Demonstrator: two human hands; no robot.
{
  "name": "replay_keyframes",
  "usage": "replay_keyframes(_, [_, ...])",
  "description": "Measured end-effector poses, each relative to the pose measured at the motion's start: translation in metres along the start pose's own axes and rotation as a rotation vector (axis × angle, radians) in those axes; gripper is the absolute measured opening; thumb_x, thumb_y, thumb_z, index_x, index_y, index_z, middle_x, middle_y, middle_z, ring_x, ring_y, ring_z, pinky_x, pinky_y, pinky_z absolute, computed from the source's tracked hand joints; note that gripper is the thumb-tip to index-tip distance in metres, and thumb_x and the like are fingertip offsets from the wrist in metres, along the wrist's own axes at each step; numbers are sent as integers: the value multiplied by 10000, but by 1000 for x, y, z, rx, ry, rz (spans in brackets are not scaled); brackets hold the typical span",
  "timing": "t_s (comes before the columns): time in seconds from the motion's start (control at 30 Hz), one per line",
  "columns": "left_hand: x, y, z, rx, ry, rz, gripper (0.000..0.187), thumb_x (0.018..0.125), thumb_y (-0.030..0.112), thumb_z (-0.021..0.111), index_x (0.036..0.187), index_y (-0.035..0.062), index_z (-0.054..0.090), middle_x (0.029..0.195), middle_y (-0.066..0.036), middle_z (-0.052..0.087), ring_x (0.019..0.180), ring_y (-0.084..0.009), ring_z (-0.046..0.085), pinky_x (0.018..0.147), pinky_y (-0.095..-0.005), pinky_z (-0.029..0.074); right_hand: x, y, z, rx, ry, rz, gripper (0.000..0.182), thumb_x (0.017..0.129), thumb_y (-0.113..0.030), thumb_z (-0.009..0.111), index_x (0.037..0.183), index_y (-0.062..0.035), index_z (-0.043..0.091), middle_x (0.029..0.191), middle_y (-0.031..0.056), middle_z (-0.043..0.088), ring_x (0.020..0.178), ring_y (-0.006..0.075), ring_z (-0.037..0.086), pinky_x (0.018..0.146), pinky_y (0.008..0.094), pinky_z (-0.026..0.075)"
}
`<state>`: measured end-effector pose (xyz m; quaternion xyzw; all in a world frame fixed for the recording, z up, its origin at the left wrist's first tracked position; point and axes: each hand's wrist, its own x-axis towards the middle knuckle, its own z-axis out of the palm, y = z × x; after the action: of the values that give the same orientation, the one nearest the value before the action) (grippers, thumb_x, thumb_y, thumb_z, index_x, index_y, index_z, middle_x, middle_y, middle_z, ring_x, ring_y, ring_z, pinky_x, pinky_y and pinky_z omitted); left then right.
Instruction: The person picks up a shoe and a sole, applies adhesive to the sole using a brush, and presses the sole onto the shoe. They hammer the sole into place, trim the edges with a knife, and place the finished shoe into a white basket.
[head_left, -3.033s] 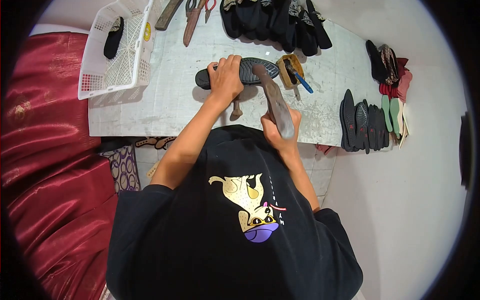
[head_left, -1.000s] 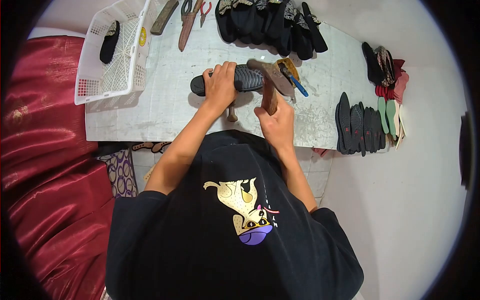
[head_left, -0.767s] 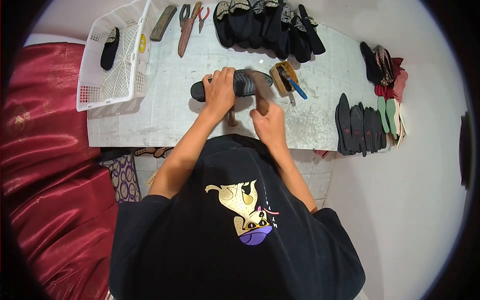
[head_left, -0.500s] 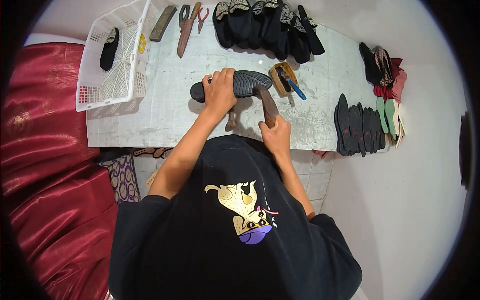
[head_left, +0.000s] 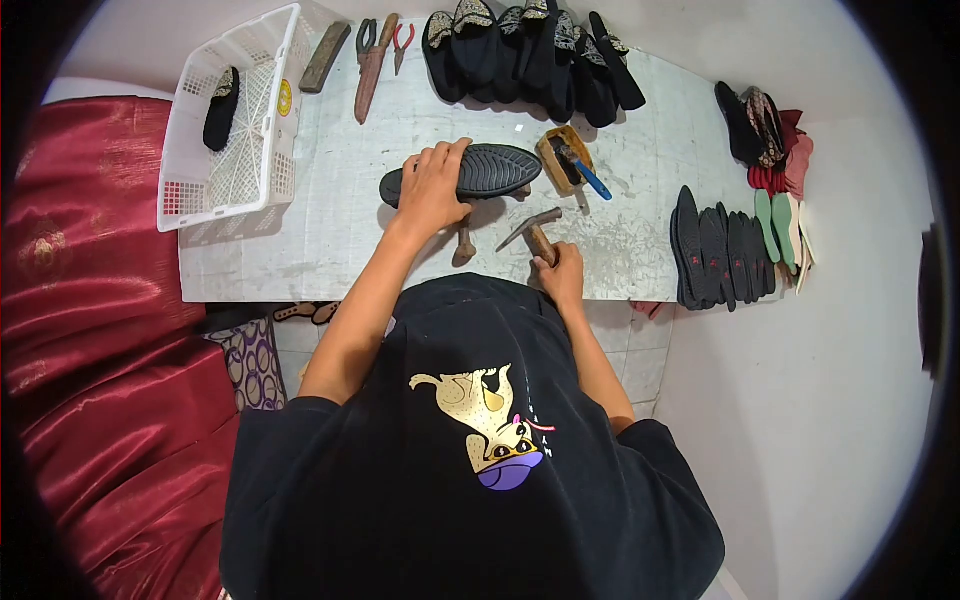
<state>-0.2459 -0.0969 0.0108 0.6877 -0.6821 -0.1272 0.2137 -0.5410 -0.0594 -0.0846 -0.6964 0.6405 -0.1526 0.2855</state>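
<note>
Your left hand (head_left: pixel 430 188) pressed flat on black shoe sole (head_left: pixel 470 172), tread up, long axis left-right across work board (head_left: pixel 320 215). Your right hand (head_left: pixel 562 272) clenched round hammer (head_left: pixel 533 229), head just right-below sole toe; left hand nearer.

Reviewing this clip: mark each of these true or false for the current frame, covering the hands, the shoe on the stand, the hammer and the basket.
1. The left hand presses on the black shoe, which lies sole up. True.
2. The right hand holds the hammer raised high above the shoe. False: the hammer is low, beside the shoe, near the table.
3. The white basket holds one dark shoe piece. True.
4. The red-handled pliers lie inside the basket. False: they lie on the table near its far edge.
5. A row of black soles sits to the person's right. True.
</note>
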Motion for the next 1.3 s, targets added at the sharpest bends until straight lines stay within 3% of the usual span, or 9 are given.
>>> replay_keyframes(0.17, [-7, -12, -21, 1, -72, -154, 1143, 571, 480, 973, 1533, 137, 458, 1371, -161, 595, 1332, -361, 510, 1167, -515, 335, -6, 14, 7, -14, 54, -38, 296, 780, -130, 834, 964, 22, 659, 984, 207, 600, 986, 429, 578, 877, 491, 472])
replay_keyframes(0.37, [-31, -60, -18, -400, 92, -376, 1073, 574, 546, 970, 1459, 99, 557, 1385, -179, 594, 1365, -378, 494, 1157, -518, 400, 2, 6, 0, -8, 28, -77, 338, 772, -122, 845, 996, -4, 621, 994, 202, 599, 983, 422, 571, 879, 495, 471])
replay_keyframes(0.53, [-58, -87, -14, -545, 96, -396, 910, 704, 471, 937, 1439, 79, 571, 1369, -166, 608, 1317, -364, 548, 1107, -473, 456, 25, -12, -7, -109, 110, -229, 396, 815, -187, 842, 1076, -5, 606, 986, 170, 636, 947, 356, 615, 814, 456, 504])
replay_keyframes(0.6, [-64, -96, -7, -832, 116, -577, 678, 877, 380, 835, 1424, 73, 577, 1370, -116, 599, 1295, -282, 561, 1065, -461, 486, 45, -32, -9, 509, 59, -44, 356, 907, -234, 794, 1119, -10, 616, 1011, 113, 659, 862, 234, 661, 690, 357, 525])
replay_keyframes(0.63, [-67, -97, -8, -827, 118, -580, 678, 877, 380, 835, 1424, 73, 577, 1370, -116, 599, 1295, -282, 561, 1065, -461, 486, 50, -51, -18, 514, 56, -44, 356, 907, -234, 794, 1119, -10, 616, 1011, 113, 659, 862, 234, 661, 690, 357, 525])
replay_keyframes(0.7, [-68, -93, -9, -1334, 204, -986, 495, 972, 333, 747, 1385, 96, 610, 1335, -92, 616, 1237, -261, 599, 1020, -440, 504, 59, -96, -39, 979, 44, 134, 264, 978, -228, 733, 1116, -21, 645, 1024, 68, 654, 780, 117, 653, 601, 262, 499])
replay_keyframes(0.8, [-72, -92, -6, -1489, 227, -1010, 418, 998, 321, 714, 1331, 82, 631, 1296, -76, 619, 1154, -273, 630, 986, -429, 539, 77, -124, -41, 969, 225, -7, 204, 983, -198, 727, 1089, -29, 680, 993, 42, 647, 731, 72, 610, 589, 234, 475])
replay_keyframes(0.97, [-75, -104, 7, -1575, 203, -938, 390, 988, 313, 722, 1272, 57, 645, 1328, -109, 577, 1135, -290, 636, 995, -448, 569, 96, -124, -40, 874, 137, -21, 201, 960, -176, 751, 1078, -15, 724, 912, 21, 647, 704, 54, 552, 597, 219, 447])
replay_keyframes(1.3, [-69, -90, 3, -2011, 47, -1039, 504, 1004, 310, 700, 1366, 20, 504, 1277, -223, 559, 1215, -363, 600, 1028, -486, 571, 107, -116, -41, 936, 35, 77, 218, 933, -144, 770, 1088, 7, 745, 949, 68, 711, 695, 103, 656, 594, 250, 542])
